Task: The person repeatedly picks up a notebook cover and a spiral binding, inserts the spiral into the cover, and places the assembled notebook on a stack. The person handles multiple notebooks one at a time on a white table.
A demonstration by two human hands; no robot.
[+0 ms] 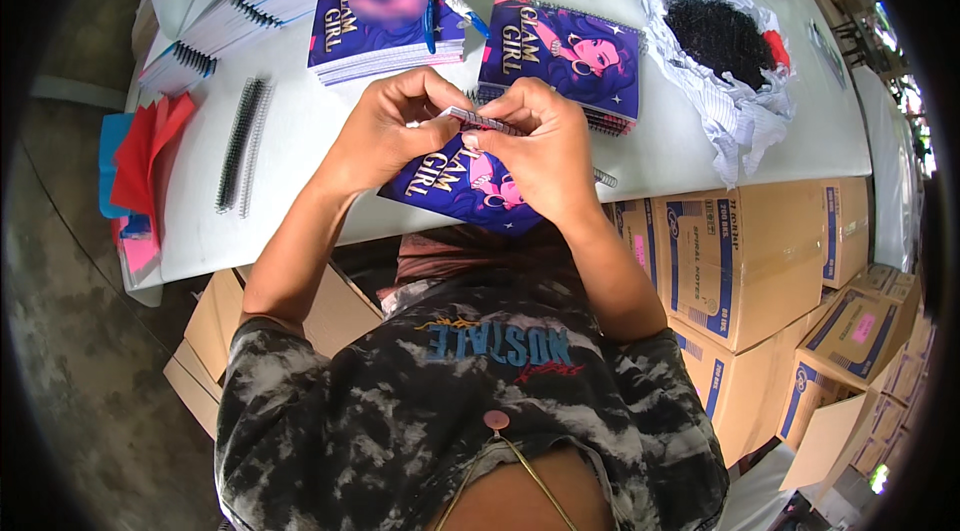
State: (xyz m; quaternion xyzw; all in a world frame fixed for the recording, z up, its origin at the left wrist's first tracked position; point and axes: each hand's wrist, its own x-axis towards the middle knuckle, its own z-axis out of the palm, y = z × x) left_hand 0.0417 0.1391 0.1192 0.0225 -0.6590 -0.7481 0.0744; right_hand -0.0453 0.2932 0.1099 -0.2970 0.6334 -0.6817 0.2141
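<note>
A purple notebook (440, 181) with a cartoon figure and pink accents on its cover is held at the table's front edge, its bound edge away from me. My left hand (385, 136) pinches that edge between thumb and fingers. Close beside it, my right hand (545, 151) is closed on the same edge, thumb and fingertips at the binding. A thin wire spiral (604, 177) sticks out past the right hand. Part of the binding is hidden under the fingers. Just beyond my hands lies a stack of matching spiral notebooks (600, 61).
Another notebook stack (390, 41) bears two blue pens (431, 23). Loose spiral coils (243, 146) and red sheets (155, 151) lie on the white table (300, 166) at left. Black coils (715, 36) fill crumpled paper (735, 126) at right. Cardboard cartons (740, 271) stand below right.
</note>
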